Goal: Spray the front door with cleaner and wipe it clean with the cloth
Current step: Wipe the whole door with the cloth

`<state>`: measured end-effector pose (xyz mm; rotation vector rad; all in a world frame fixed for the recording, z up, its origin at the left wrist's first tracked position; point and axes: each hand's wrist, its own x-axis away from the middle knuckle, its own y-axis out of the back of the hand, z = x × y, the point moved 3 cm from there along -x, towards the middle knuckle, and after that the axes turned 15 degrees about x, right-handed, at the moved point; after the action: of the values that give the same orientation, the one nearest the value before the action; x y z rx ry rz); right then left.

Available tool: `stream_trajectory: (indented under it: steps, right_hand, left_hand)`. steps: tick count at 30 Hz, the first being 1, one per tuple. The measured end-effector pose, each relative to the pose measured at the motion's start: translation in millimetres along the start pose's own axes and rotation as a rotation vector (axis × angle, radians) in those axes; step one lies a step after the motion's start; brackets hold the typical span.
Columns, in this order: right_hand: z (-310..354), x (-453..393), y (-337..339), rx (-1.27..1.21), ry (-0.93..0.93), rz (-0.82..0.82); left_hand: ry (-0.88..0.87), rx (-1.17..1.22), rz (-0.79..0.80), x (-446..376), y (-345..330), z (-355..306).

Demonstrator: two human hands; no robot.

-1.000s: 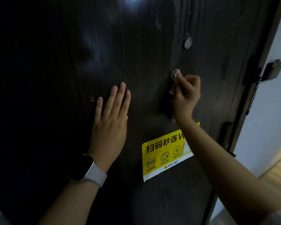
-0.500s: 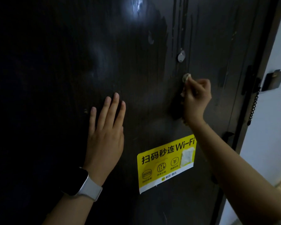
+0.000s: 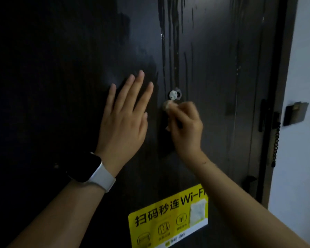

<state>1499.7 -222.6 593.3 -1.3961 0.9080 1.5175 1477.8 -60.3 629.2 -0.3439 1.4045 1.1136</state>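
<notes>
Overhead, wet streaks down dark door

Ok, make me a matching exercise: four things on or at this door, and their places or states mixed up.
Things:
1. left hand
2. right hand
3. sticker
4. peephole

States:
A. just above the cloth
B. yellow, low on the door
C. flat on the door, fingers spread
D. pinching the cloth

Pairs: 1-C, 2-D, 3-B, 4-A

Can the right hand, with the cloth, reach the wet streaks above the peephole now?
Probably yes: the right hand holds the cloth just below the peephole, and nothing covers the streaks above it.
</notes>
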Motion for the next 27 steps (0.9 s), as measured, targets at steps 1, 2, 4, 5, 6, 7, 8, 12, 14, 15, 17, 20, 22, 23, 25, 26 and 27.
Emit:
stream_trajectory:
  steps: [1,2,4,5,6,7,8,12,14,15,17,20,22,23,25,26,27]
  right_hand:
    - [4.6,-1.7,-2.8,-0.022,0.076,0.025]
    - [2.1,-2.0,-3.9,-0.034,0.127,0.027]
    - [-19.0,-1.3,0.4,-0.047,0.099,-0.022]
    - [-34.7,-1.1,3.5,-0.070,0.016,-0.054]
    - [-48.1,-1.8,6.4,-0.096,-0.070,-0.082]
    - [-55.9,-4.4,7.1,-0.108,-0.122,-0.100]
    - [-58.0,-9.0,6.4,-0.113,-0.133,-0.104]
    - [-47.5,-30.8,1.6,-0.113,0.048,-0.049]
    - [-54.5,-41.6,4.2,-0.113,0.103,-0.046]
    - [-57.9,-48.7,4.9,-0.121,0.111,-0.053]
    - [-59.1,-64.2,3.4,-0.146,0.127,-0.067]
    - [-56.2,-71.0,-0.8,-0.153,0.215,-0.032]
    - [-64.5,-61.4,2.7,-0.133,0.305,0.004]
    - [-69.1,-57.2,5.6,-0.114,0.350,0.019]
    - [-70.7,-60.1,6.9,-0.062,0.430,0.020]
    - [-67.2,-67.1,4.3,-0.039,0.458,0.008]
    - [-61.8,-75.2,0.9,-0.031,0.478,-0.002]
  left_hand:
    - [0.001,-0.016,-0.018,-10.8,0.4,2.2]
    - [0.006,-0.029,-0.033,-20.1,0.6,4.8]
    - [0.030,-0.058,-0.050,-32.0,-1.5,9.3]
    - [0.040,-0.094,-0.050,-34.7,-3.9,10.6]
    - [0.043,-0.142,-0.047,-35.2,-7.0,11.1]
    - [0.044,-0.189,-0.043,-34.7,-10.0,11.1]
    - [0.045,-0.220,-0.039,-33.8,-12.5,10.9]
    - [0.050,-0.252,-0.054,-32.9,-14.9,11.3]
    - [0.045,-0.257,-0.067,-32.8,-15.3,11.0]
    - [0.044,-0.260,-0.073,-32.7,-15.6,10.6]
    - [0.040,-0.263,-0.082,-33.2,-15.8,9.1]
    - [0.041,-0.267,-0.096,-33.0,-15.5,8.7]
    - [0.040,-0.271,-0.102,-33.5,-15.3,8.0]
    - [0.041,-0.273,-0.101,-33.7,-15.3,7.4]
    - [0.047,-0.282,-0.096,-33.8,-15.7,7.3]
    - [0.050,-0.287,-0.093,-33.9,-15.9,7.6]
    - [0.052,-0.292,-0.090,-34.0,-16.1,7.8]
